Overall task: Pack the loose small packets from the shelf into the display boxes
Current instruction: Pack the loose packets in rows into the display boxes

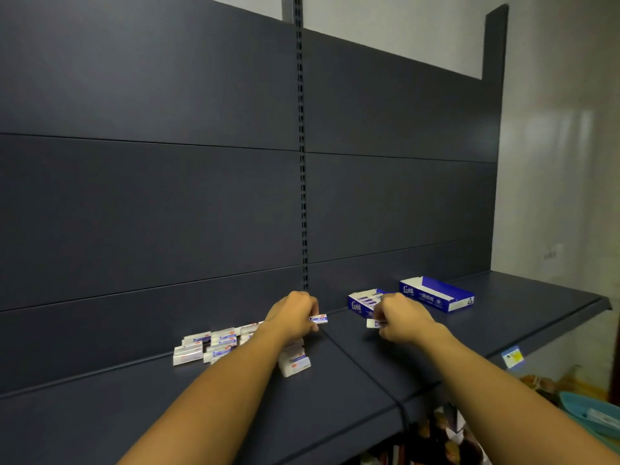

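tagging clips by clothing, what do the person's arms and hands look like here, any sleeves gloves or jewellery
Both arms are bare as far as the frame shows them: no sleeve edge is visible on either forearm. The left hand and right hand wear no gloves. No watch, bracelet or band shows at either wrist, and no ring is visible, though the fingers are mostly turned away from the camera.

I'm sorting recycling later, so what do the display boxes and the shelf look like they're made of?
The blue display boxes look like thin printed card: white raw inside, folded flaps. The shelf looks like dark matte painted sheet metal, judging by its folded front lip and the slotted upright; that stays a guess.
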`<act>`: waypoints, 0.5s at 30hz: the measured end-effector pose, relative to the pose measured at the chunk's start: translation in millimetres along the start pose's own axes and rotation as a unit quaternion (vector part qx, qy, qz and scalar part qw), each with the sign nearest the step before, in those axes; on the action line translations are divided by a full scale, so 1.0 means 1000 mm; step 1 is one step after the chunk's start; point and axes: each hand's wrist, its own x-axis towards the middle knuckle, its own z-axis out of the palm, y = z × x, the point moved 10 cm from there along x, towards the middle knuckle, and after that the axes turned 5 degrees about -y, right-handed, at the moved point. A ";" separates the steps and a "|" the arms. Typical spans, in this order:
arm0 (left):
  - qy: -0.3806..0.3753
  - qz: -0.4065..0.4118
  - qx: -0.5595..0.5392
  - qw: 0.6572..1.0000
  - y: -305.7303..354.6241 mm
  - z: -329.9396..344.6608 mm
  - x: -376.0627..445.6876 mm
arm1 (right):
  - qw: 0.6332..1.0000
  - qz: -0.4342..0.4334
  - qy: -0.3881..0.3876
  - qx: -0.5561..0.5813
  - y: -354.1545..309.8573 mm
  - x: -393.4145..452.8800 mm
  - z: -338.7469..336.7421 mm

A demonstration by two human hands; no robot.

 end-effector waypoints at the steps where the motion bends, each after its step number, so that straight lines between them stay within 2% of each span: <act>1: -0.001 -0.004 0.000 1.000 0.010 0.002 0.002 | 1.000 0.001 0.005 -0.003 0.010 -0.006 -0.003; 15: 0.015 -0.048 0.019 0.999 0.100 0.021 0.006 | 0.999 -0.051 0.005 -0.009 0.089 -0.050 -0.018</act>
